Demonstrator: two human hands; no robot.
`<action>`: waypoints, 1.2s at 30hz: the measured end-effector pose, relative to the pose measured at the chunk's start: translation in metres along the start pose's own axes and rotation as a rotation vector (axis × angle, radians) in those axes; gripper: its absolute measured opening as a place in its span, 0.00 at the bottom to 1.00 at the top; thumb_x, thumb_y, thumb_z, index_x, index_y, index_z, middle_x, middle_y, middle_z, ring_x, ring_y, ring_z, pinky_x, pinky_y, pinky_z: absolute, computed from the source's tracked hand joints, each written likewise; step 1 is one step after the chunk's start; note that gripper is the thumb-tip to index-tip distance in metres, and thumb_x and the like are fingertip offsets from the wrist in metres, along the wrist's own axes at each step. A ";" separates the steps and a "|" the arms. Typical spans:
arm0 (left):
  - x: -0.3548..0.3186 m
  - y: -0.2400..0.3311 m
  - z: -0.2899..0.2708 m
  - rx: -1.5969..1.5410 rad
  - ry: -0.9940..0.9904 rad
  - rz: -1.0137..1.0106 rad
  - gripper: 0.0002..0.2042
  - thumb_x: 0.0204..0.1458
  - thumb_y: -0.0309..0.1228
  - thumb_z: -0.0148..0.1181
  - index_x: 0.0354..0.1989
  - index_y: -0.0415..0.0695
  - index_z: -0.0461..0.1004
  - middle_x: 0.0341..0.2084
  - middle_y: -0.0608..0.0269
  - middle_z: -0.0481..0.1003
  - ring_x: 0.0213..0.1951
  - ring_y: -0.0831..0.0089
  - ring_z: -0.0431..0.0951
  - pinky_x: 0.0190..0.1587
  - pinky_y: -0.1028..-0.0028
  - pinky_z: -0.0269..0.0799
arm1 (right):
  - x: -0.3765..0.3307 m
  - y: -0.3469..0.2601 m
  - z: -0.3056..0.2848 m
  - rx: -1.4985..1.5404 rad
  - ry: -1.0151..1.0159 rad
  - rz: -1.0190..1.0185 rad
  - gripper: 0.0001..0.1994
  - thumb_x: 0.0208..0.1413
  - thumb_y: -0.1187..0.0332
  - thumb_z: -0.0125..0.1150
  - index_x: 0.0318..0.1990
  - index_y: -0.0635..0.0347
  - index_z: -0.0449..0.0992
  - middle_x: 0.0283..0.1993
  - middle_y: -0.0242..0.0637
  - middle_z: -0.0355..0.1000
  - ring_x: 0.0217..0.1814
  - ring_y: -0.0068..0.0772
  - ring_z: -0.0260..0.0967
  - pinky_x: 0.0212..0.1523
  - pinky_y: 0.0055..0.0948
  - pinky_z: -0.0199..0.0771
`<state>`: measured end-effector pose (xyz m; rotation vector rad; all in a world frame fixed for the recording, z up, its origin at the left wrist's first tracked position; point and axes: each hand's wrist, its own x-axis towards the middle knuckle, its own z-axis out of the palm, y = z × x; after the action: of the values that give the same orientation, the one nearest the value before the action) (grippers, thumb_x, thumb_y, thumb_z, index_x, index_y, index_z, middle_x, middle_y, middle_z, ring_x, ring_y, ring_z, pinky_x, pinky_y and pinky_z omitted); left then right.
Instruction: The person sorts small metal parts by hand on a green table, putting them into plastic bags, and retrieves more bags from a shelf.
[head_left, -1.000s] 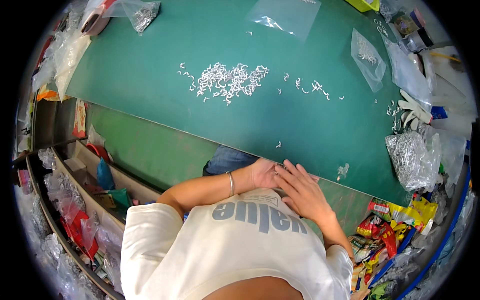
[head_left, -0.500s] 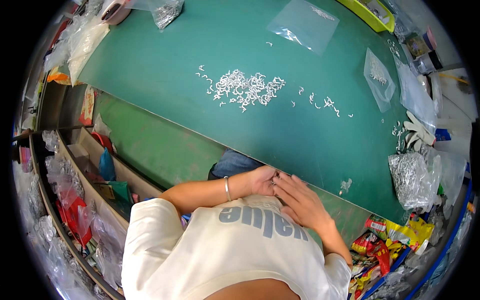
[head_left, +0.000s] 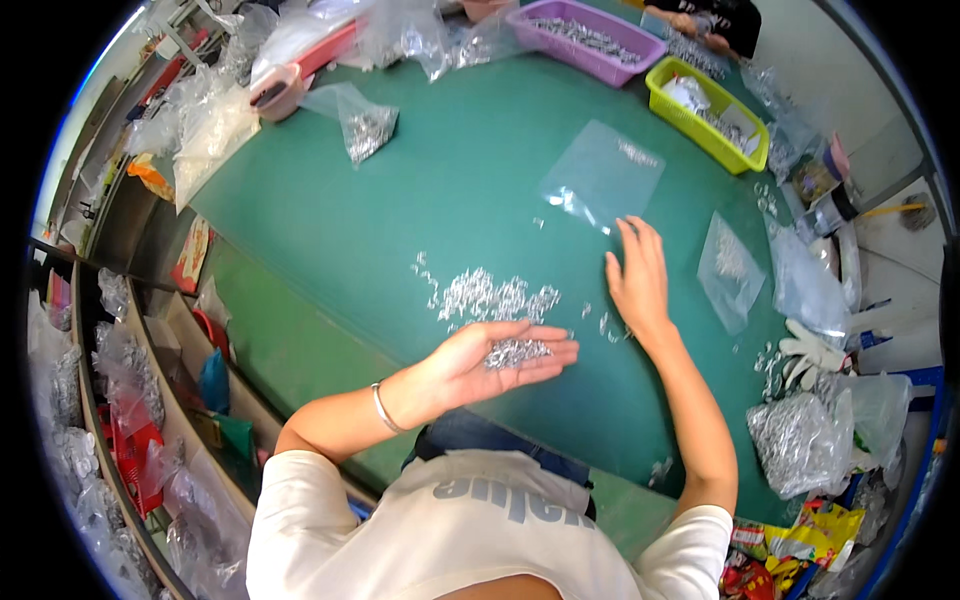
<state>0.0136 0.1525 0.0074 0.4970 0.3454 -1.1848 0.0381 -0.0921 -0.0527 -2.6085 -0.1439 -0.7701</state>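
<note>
My left hand is palm up and cradles a heap of small silver metal pieces. Just beyond it, a loose pile of the same curved pieces lies on the green tabletop, with a few strays to its right. My right hand reaches forward with its fingers stretched out and apart. Its fingertips are close to the near edge of a flat clear plastic bag, which has some small pieces in its far corner. I cannot tell whether they touch the bag.
A lime-green basket and a purple basket of metal parts stand at the back. Another person's hand is beyond them. On the right are a smaller bag, a white glove and a full bag.
My hands were together at the near table edge and have parted. The left has moved over the table with its palm turned up; the right has gone forward towards the clear bag. The view has tilted up.
</note>
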 end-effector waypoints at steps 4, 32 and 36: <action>0.053 0.028 0.005 -0.073 0.136 0.097 0.20 0.64 0.28 0.37 0.58 0.24 0.59 0.55 0.37 0.65 0.59 0.52 0.67 0.63 0.61 0.67 | 0.030 0.035 0.024 -0.305 -0.209 -0.092 0.07 0.49 0.73 0.59 0.35 0.65 0.76 0.40 0.45 0.72 0.49 0.45 0.67 0.48 0.40 0.66; 0.123 0.077 0.063 0.371 -0.013 0.628 0.24 0.60 0.22 0.39 0.65 0.26 0.49 0.64 0.36 0.54 0.67 0.51 0.56 0.69 0.61 0.54 | 0.066 0.038 -0.042 0.150 0.003 0.201 0.09 0.56 0.69 0.58 0.36 0.66 0.79 0.34 0.45 0.76 0.33 0.47 0.74 0.36 0.36 0.73; 0.072 0.044 0.031 0.520 0.032 0.499 0.22 0.60 0.21 0.42 0.63 0.26 0.56 0.60 0.37 0.62 0.62 0.54 0.66 0.66 0.64 0.62 | 0.020 0.041 -0.056 0.286 -0.107 0.231 0.09 0.57 0.71 0.57 0.40 0.67 0.79 0.38 0.45 0.77 0.36 0.41 0.75 0.39 0.33 0.73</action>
<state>0.0792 0.0916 0.0057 0.9914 -0.0724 -0.7684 0.0355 -0.1534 -0.0145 -2.3422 0.0167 -0.4901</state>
